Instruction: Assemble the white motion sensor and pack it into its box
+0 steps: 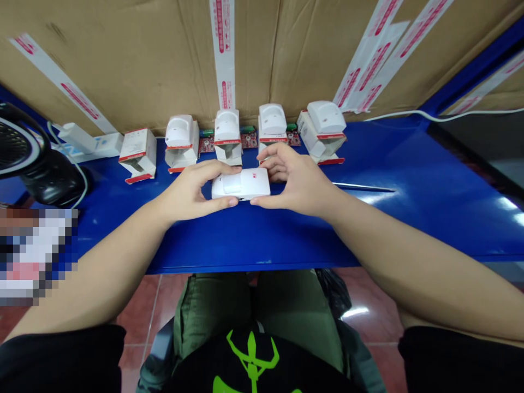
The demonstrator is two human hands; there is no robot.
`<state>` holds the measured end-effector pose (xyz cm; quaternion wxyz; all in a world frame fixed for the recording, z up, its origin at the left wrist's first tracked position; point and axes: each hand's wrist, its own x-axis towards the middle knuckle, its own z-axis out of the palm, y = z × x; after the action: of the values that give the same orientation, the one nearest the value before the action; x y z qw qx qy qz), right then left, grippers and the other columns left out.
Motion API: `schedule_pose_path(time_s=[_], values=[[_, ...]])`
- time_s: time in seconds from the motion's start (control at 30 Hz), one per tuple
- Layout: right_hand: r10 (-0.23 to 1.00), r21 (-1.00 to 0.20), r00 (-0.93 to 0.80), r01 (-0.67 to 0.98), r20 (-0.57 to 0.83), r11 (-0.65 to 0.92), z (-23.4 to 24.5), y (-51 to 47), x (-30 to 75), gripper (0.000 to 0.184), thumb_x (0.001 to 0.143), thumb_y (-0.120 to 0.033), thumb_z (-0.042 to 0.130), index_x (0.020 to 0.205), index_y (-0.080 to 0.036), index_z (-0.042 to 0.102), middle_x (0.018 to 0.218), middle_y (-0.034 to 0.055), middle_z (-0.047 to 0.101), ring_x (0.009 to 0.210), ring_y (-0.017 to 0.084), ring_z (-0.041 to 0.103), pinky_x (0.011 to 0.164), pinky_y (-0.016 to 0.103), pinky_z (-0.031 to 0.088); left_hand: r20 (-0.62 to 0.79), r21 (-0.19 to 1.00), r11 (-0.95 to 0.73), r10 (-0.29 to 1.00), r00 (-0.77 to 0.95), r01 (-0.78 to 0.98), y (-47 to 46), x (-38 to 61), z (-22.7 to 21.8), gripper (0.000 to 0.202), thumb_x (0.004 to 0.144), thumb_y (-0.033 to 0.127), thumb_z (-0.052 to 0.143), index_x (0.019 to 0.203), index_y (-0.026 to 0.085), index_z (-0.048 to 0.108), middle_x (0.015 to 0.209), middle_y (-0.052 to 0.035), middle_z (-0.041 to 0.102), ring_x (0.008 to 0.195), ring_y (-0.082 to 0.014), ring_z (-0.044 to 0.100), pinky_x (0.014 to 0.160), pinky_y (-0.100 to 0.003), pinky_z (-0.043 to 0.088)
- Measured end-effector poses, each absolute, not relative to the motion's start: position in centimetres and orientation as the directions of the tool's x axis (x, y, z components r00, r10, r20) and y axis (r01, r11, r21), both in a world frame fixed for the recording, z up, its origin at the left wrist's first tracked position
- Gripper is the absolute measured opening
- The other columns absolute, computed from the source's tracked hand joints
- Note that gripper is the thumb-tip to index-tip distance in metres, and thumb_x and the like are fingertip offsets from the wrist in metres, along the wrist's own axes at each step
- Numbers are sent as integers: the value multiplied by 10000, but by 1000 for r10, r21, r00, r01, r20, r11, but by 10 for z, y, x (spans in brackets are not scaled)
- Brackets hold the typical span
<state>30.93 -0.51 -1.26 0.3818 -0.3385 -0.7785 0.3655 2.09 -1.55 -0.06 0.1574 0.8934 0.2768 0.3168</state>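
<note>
White plastic sensor housing [240, 184]: lying flat on the blue metal counter [262, 234], long axis across the view, small red mark on top near the right end. Both hands gripping it from either end, neither released nor clenched into a fist. Left hand [192, 191]: fingers [221, 170] along the far edge, thumb [223, 203] along the near edge. Right hand [297, 183]: thumb [262, 201] against the near edge, fingers [278, 157] raised over the far side.

Directly behind the hands, in a row: four white sensor units [272, 119], each seated on an open white carton [182, 158] with red trim. At the row's left end, one further carton [138, 155] with no unit on top. Between the units, red circuit boards [249, 140] with green terminal blocks. To the right of the right hand, a thin metal rod [364, 188] on the counter. Far left: white power strip [88, 143], white cable, black fan [20, 150]. Beyond the counter, cardboard cartons [123, 60] with white-and-red packing tape [224, 49].
</note>
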Motion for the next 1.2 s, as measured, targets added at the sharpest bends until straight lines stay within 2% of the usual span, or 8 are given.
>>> schedule_pose_path(time_s=[0.27, 0.43, 0.5, 0.63, 0.73, 0.87, 1.07, 1.2], values=[[749, -857, -492, 10, 444, 515, -24, 1, 301, 558, 806, -505, 1000, 1217, -229, 742, 1313, 112, 790, 1224, 303, 770, 1059, 499, 690, 449, 516, -742, 660, 603, 428, -13, 15, -5, 575, 958, 562, 881, 1341, 208, 640, 1255, -116, 787, 1012, -244, 776, 832, -338, 637], [715, -819, -502, 20, 487, 573, -32, 13, 299, 339, 1090, -448, 688, 1352, -234, 713, 1360, 130, 787, 1056, 229, 778, 942, 418, 680, 456, 636, -717, 648, 610, 286, 2, 0, -11, 769, 960, 565, 860, 1569, 279, 488, 1212, -94, 735, 859, -221, 720, 696, -331, 601], [652, -692, -557, 180, 515, 700, -35, 15, 296, 248, 1114, -342, 609, 1236, -194, 766, 1231, 139, 806, 1029, 244, 759, 964, 442, 639, 469, 659, -706, 655, 593, 258, 7, -5, -13, 804, 953, 631, 853, 1589, 301, 490, 1239, -101, 717, 890, -237, 712, 707, -348, 602], [505, -244, -756, 442, 417, 863, -37, 12, 285, 313, 1140, -260, 560, 1093, -193, 863, 1130, 147, 834, 1100, 304, 694, 1018, 491, 495, 482, 676, -696, 666, 568, 242, 8, -6, -10, 797, 951, 700, 846, 1574, 319, 526, 1305, -124, 703, 1039, -285, 723, 824, -400, 642], [510, -114, -777, 507, 368, 854, -38, 8, 276, 296, 1154, -256, 594, 1159, -224, 888, 1127, 132, 855, 1117, 314, 666, 985, 477, 413, 495, 658, -700, 680, 541, 278, 7, -1, -7, 821, 892, 691, 928, 1524, 294, 586, 1321, -133, 739, 1139, -322, 751, 958, -454, 662], [521, -104, -765, 524, 378, 845, -42, 8, 268, 206, 1132, -267, 680, 1101, -258, 883, 1083, 100, 865, 1067, 296, 667, 942, 457, 381, 495, 623, -707, 687, 531, 335, 8, 3, -10, 802, 851, 763, 933, 1403, 226, 710, 1331, -155, 792, 1179, -329, 779, 1015, -452, 659], [518, -82, -770, 529, 373, 845, -39, 10, 268, 322, 1159, -286, 554, 1031, -200, 837, 1046, 146, 852, 1019, 300, 678, 938, 468, 435, 471, 565, -752, 632, 616, 340, 11, 5, -11, 805, 835, 808, 912, 1348, 205, 763, 1299, -165, 812, 1194, -326, 772, 1091, -475, 631], [620, -349, -652, 513, 436, 784, -28, 9, 283, 159, 1050, -242, 650, 997, -199, 794, 954, 109, 833, 857, 256, 711, 843, 425, 532, 449, 521, -768, 618, 645, 374, 7, 6, -6, 742, 872, 754, 910, 1331, 190, 765, 1249, -153, 817, 1117, -303, 779, 1046, -449, 641]])
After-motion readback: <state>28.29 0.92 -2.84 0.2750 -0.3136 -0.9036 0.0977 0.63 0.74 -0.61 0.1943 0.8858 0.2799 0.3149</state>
